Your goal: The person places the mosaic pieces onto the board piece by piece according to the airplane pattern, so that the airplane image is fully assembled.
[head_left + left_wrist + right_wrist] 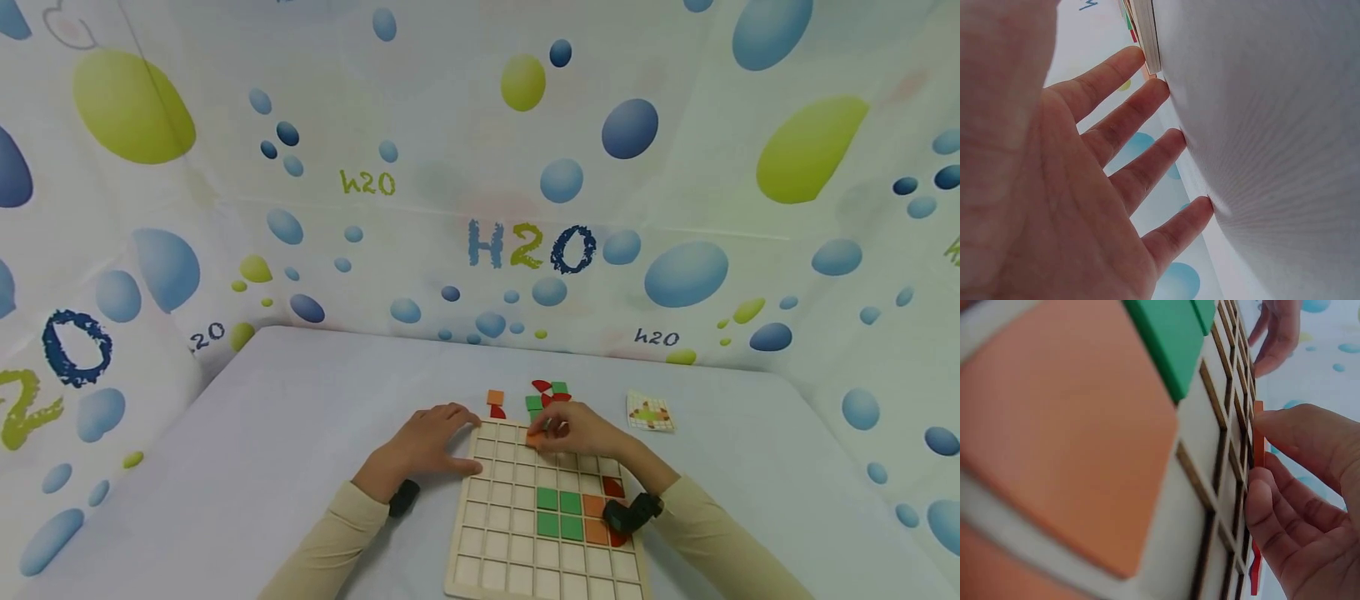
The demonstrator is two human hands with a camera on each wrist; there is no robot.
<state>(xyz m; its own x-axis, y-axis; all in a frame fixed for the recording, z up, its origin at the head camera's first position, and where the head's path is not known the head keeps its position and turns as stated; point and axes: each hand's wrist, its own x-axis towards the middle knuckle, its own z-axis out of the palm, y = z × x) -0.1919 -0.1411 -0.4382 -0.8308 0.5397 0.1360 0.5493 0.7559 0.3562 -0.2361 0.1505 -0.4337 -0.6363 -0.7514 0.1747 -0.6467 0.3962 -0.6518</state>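
Note:
A pale wooden grid board (495, 518) lies on the white-covered table. My right hand (576, 429) pinches an orange square tile (533, 439) over the board's far row; in the right wrist view, the tile (1259, 440) stands between thumb and fingers, close to the grid. My left hand (423, 446) rests at the board's far left corner, thumb on its left edge. The left wrist view shows its fingers (1138, 169) spread, tips down at the tabletop. Set in the grid are several green squares (559, 513), two orange squares (594, 506) and red quarter-circle pieces (613, 487).
Beyond the board lie loose pieces: an orange square (495, 397), a red quarter circle (497, 412), and a cluster of green squares (559, 387) and red pieces (542, 386). A small pattern card (650, 412) sits to their right. A printed curtain (420, 275) hangs behind the table.

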